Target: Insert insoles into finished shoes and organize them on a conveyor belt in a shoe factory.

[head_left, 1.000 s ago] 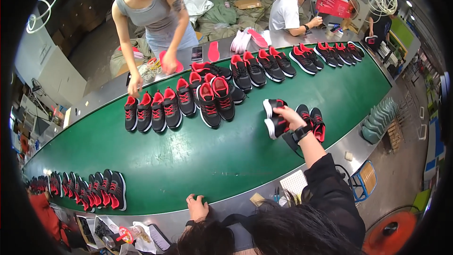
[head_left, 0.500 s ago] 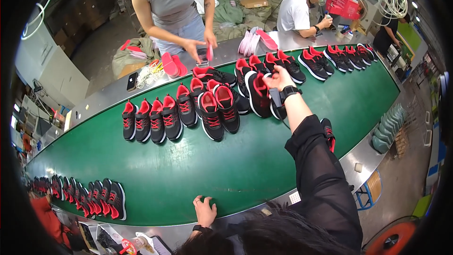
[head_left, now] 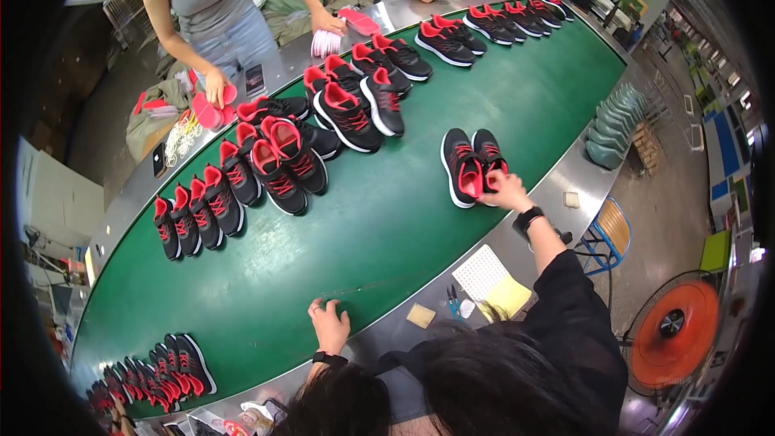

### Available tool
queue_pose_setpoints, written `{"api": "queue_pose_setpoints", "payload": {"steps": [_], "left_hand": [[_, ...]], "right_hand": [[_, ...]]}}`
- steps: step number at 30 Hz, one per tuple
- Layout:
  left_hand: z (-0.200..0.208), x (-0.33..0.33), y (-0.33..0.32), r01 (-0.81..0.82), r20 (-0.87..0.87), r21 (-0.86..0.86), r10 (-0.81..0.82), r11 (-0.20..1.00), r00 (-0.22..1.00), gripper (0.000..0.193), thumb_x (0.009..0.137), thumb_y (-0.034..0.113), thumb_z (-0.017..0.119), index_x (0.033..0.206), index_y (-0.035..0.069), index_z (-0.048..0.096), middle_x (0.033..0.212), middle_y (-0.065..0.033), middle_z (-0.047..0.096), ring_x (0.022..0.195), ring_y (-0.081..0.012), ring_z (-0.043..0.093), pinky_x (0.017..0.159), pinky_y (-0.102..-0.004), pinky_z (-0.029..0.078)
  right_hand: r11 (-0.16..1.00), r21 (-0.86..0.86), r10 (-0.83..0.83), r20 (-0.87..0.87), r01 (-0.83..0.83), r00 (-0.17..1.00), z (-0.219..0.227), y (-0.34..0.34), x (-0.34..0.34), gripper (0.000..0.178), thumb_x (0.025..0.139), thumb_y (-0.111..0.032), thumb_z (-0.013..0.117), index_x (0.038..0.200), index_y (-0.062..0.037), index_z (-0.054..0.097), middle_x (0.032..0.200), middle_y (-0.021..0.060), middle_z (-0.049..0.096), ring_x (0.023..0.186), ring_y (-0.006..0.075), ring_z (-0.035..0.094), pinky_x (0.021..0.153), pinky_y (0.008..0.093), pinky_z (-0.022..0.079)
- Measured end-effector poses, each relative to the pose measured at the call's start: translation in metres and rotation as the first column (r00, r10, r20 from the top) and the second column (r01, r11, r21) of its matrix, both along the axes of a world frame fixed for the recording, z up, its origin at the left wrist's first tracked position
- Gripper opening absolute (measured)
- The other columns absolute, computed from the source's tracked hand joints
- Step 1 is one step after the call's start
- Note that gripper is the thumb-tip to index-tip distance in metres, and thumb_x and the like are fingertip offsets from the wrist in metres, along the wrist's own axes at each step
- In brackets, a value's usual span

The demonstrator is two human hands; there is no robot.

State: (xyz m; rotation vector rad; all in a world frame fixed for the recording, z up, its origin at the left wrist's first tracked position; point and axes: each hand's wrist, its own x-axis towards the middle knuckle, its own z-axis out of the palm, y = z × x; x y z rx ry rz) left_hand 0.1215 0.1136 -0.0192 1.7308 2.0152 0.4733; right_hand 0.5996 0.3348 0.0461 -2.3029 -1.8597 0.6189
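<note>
Two black sneakers with red lining, red laces and white soles stand side by side on the green belt (head_left: 379,234), toes pointing away from me. My right hand (head_left: 507,192) is closed at the heel of the right-hand sneaker (head_left: 486,148); its fingertips reach the red collar. Just beside it is the left-hand sneaker (head_left: 458,165). At the belt's near edge, my left hand (head_left: 329,328) has its fingers spread and holds nothing. Along the far side runs a row of similar sneakers (head_left: 347,117), some of them resting on others.
Across the belt, a co-worker's hands touch red insoles (head_left: 208,111) and a pale insole stack (head_left: 326,43). More sneakers (head_left: 186,363) line the near left. Scissors (head_left: 454,300) and a yellow pad (head_left: 507,297) lie on the metal edge. An orange fan (head_left: 672,323) stands right.
My view has turned rightward. My right hand has come back from the far row to the sneakers at the near right. The co-worker's hands have moved apart. My left hand stays at the near edge.
</note>
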Motion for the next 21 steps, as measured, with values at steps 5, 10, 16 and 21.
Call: {"api": "queue_pose_setpoints", "payload": {"steps": [5, 10, 16, 21], "left_hand": [[0.017, 0.052, 0.008, 0.141, 0.008, 0.010, -0.142, 0.990, 0.990, 0.036, 0.075, 0.013, 0.071, 0.109, 0.004, 0.063, 0.127, -0.0279, 0.044, 0.122, -0.0436, 0.039, 0.101, -0.0494, 0.038], [0.021, 0.067, 0.000, 0.146, 0.004, 0.030, -0.146, 0.989, 0.989, 0.037, 0.075, 0.014, 0.072, 0.110, 0.006, 0.063, 0.127, -0.0267, 0.044, 0.123, -0.0433, 0.039, 0.101, -0.0489, 0.039], [0.007, 0.035, -0.026, 0.002, -0.068, -0.082, -0.008, 0.997, 0.998, 0.036, 0.073, 0.016, 0.073, 0.108, 0.008, 0.065, 0.128, -0.0257, 0.045, 0.124, -0.0423, 0.039, 0.100, -0.0482, 0.040], [0.001, 0.017, -0.036, -0.126, -0.110, -0.128, 0.112, 0.984, 0.988, 0.036, 0.074, 0.016, 0.072, 0.108, 0.007, 0.065, 0.127, -0.0263, 0.044, 0.124, -0.0422, 0.037, 0.101, -0.0486, 0.039]], "right_hand": [[0.961, 0.273, -0.022, 0.212, -0.037, 0.977, -0.042, -0.024, -0.022, 0.072, 0.066, -0.041, 0.081, 0.128, -0.0241, 0.049, 0.122, 0.0218, 0.049, 0.123, 0.0447, 0.038, 0.108, 0.0569, 0.027], [0.960, 0.275, -0.031, 0.274, -0.047, 0.961, -0.055, -0.023, -0.041, 0.049, 0.067, -0.046, 0.080, 0.105, -0.0181, 0.068, 0.110, 0.0214, 0.052, 0.114, 0.0402, 0.044, 0.104, 0.0518, 0.033], [0.942, 0.092, -0.180, -0.672, 0.323, 0.718, 0.000, 0.063, -0.020, 0.040, 0.078, -0.041, 0.077, 0.103, -0.0119, 0.070, 0.096, 0.0118, 0.070, 0.088, 0.0324, 0.067, 0.079, 0.0436, 0.053], [0.818, -0.526, -0.493, -0.849, 0.232, -0.190, 0.046, 0.199, -0.031, 0.025, 0.092, -0.027, 0.064, 0.110, -0.0100, 0.062, 0.100, 0.0092, 0.069, 0.094, 0.0289, 0.067, 0.083, 0.0554, 0.054]]}}
